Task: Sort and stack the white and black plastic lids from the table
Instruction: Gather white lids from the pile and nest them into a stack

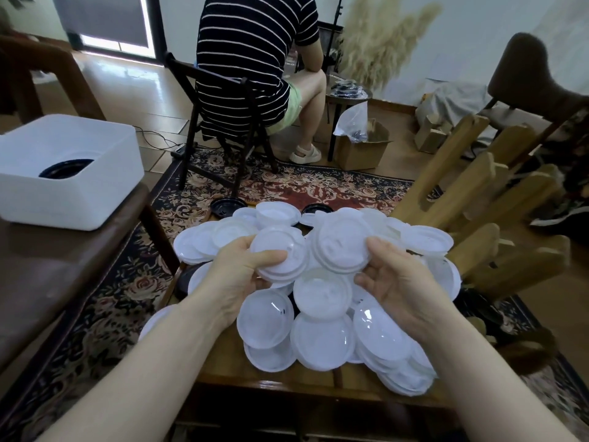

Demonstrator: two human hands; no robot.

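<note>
While both hands hover above the heap, the left hand (237, 275) has its grip curled round a small stack of white lids (280, 258), thumb on top. The right hand (393, 279) grasps a second white lid stack (342, 247), fingers round its rim. Loose white lids (322, 314): thin, round, translucent plastic, piled on the wooden tabletop (287, 382). Black lids (228, 208) lie at the far edge. White plastic bin (68, 172), rectangular: holds black lids inside (65, 169).
</note>
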